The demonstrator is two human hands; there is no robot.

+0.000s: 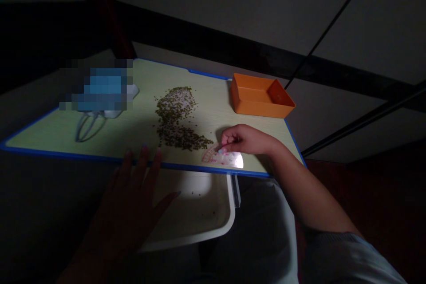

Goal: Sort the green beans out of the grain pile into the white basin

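A clear half-round protractor (216,156) with pink markings lies at the table's near edge, its right part catching a bright glare. My right hand (240,139) has its fingers closed in a pinch on the protractor's upper side. Just left of it spreads a dark heap of small green beans mixed with pale grains (183,136). Behind that and joined to it is a paler heap of grains and green beans (176,102). My left hand (133,186) is in shadow, fingers spread and fingertips at the table's front edge, holding nothing.
The pale table (140,120) has a blue rim. An orange open box (256,108) stands at the back right. Below the front edge is a white tub (229,217) with a few dark specks inside. A blurred-out blue object (104,88) with a cable sits at left.
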